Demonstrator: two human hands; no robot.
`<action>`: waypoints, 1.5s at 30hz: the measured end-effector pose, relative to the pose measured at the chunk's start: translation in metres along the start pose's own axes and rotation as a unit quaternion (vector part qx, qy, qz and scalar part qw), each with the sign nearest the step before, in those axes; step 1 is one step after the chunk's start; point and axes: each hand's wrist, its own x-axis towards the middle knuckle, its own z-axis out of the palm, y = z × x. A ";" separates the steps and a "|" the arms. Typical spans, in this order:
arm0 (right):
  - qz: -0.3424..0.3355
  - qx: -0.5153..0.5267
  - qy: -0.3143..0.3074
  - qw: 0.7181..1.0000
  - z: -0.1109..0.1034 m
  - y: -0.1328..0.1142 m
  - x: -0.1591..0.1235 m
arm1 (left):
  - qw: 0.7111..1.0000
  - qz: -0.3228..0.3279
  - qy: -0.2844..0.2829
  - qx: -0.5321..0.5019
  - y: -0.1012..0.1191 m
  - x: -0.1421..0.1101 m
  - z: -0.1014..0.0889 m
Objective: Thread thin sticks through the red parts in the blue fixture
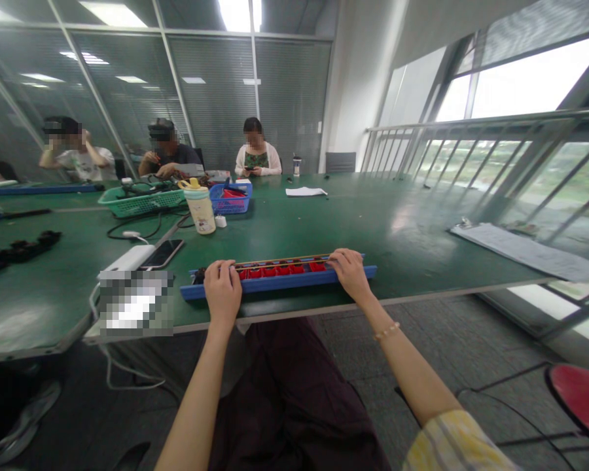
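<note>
A long blue channel-shaped tray lies along the front edge of the green table, holding several red parts in a row. Black pieces show among the red ones and at the tray's left end. Over the row runs a thin yellow strip. My left hand is closed at the strip's left end, its fingers bent down over the tray. At the other end my right hand pinches the strip, near the tray's right end. The fingertips of both hands are partly hidden.
Left of the tray lie a phone and a white power bank with cables. Behind stand a cream cup, a green basket and a blue basket. A clipboard lies right. Several people sit across the table.
</note>
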 end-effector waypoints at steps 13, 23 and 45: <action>-0.011 -0.018 -0.006 1.000 0.001 0.001 -0.001 | 0.997 0.069 -0.034 -0.004 0.002 -0.001 -0.001; -0.009 -0.025 -0.003 1.000 -0.003 -0.004 0.001 | 0.996 0.081 -0.042 -0.006 0.002 -0.001 -0.002; 0.011 -0.019 0.057 0.998 -0.001 -0.003 0.000 | 0.997 0.077 -0.022 -0.002 0.000 -0.001 0.001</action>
